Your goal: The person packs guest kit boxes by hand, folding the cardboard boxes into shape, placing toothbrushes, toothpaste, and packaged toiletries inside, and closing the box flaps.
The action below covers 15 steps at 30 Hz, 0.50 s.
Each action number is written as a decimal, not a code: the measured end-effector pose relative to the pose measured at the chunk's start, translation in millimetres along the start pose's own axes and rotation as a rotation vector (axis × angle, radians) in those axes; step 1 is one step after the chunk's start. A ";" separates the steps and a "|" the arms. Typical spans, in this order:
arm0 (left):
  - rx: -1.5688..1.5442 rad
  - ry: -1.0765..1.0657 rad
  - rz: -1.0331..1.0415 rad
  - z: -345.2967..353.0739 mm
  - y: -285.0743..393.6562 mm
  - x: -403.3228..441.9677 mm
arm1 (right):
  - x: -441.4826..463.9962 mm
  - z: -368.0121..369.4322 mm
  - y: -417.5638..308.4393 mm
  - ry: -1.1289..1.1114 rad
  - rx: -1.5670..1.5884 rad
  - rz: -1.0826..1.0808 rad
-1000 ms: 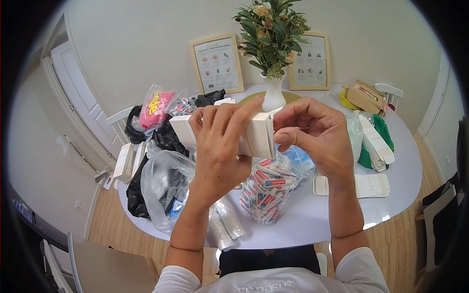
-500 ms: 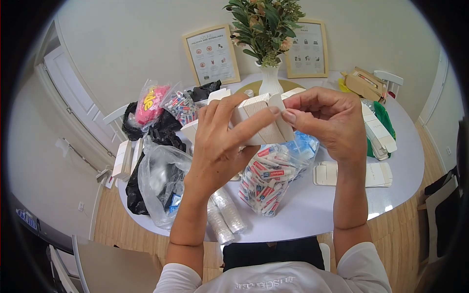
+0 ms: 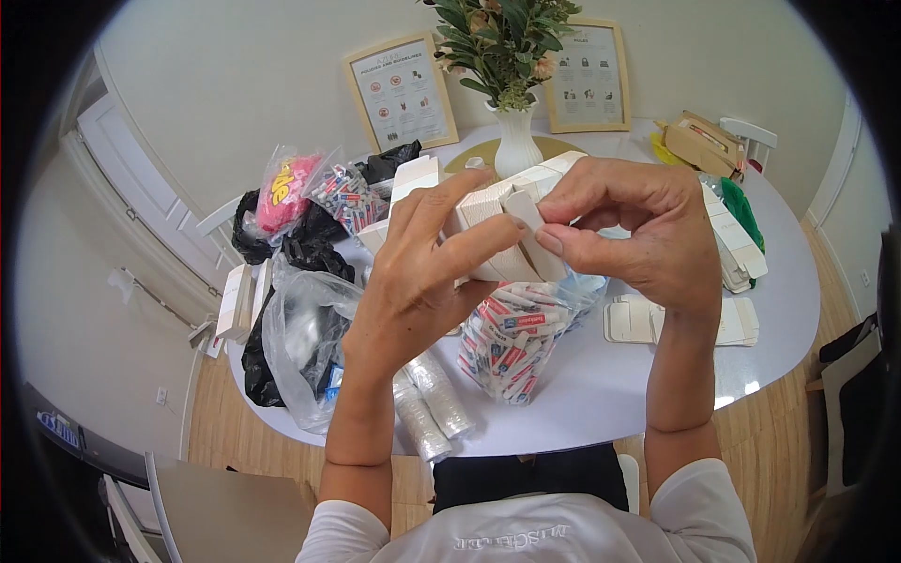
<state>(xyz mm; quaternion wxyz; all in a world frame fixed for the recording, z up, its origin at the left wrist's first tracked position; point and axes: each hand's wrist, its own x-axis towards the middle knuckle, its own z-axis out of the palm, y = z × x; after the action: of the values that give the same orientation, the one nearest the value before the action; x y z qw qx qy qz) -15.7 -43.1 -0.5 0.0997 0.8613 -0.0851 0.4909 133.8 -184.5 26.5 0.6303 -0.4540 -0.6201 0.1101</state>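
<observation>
A small white textured box point(image 3: 493, 246) is held up above the table in my left hand point(image 3: 419, 267), whose fingers wrap round its left side and front. With thumb and fingertips, my right hand point(image 3: 638, 230) pinches the flap at the box's right end, which stands partly out. Just below the box lies a clear bag of toothpaste tubes point(image 3: 514, 347). More white boxes point(image 3: 563, 167) show behind my hands, partly covered by them.
Clear plastic bag point(image 3: 302, 352), black bags point(image 3: 314, 253) and wrapped rolls point(image 3: 434, 403) lie at left and front. White cartons point(image 3: 735, 324) are at right. A flower vase point(image 3: 516, 141) and framed signs point(image 3: 402, 92) stand at the back, near a brown package point(image 3: 704, 145).
The box has tilted in my left hand, and its end flap now shows more openly. My right hand has shifted a little to the right with its pinch kept at that end.
</observation>
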 end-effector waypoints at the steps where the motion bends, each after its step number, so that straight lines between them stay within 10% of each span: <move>1: 0.009 -0.004 -0.006 -0.1 0.0 -0.5 | 0.4 -0.3 0.9 -0.021 0.006 -0.028; 15: 0.038 -0.050 -0.014 2.6 -2.5 -3.7 | 3.3 2.4 9.2 -0.067 -0.074 -0.036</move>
<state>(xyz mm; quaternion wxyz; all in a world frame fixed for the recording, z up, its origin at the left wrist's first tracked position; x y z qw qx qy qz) -14.8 -41.1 -5.2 0.0846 0.8756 -0.0723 0.4700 136.3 -176.0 21.8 0.5939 -0.4617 -0.6526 0.0908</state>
